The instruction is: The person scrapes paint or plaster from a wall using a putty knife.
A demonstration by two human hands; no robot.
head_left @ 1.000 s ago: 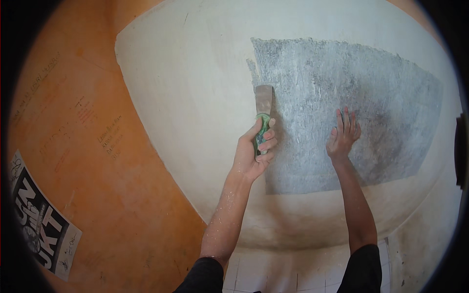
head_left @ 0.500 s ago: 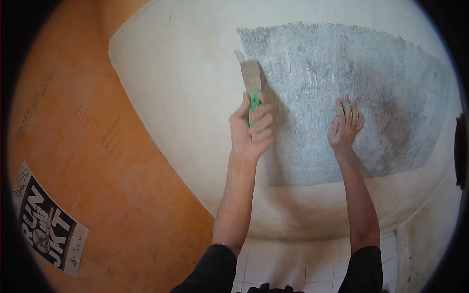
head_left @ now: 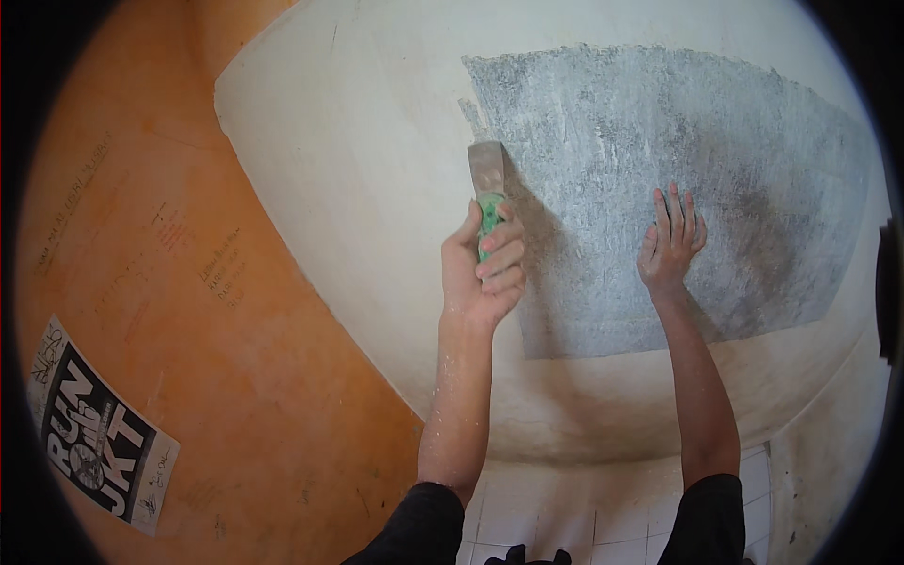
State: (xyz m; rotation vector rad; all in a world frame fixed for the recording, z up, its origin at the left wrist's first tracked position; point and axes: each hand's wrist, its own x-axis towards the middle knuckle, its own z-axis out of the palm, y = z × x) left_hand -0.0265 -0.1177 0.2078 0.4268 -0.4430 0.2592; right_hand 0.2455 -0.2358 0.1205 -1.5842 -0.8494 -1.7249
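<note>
1 flat-bladed metal scraper [head_left: 487,171] beside rough grey patch [head_left: 603,188]

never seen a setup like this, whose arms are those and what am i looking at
No machine here: the arms belong to the person wearing the camera on their head, looking past them at a wall. Its fisheye lens bends straight edges.

The left hand grips a scraper by its green handle, blade upward, near the left edge of a rough grey patch on a pale wall. The right hand holds nothing and appears to rest against that patch.

At left, an orange wall bears handwriting and a black-and-white poster; pale tiles show at the bottom.
</note>
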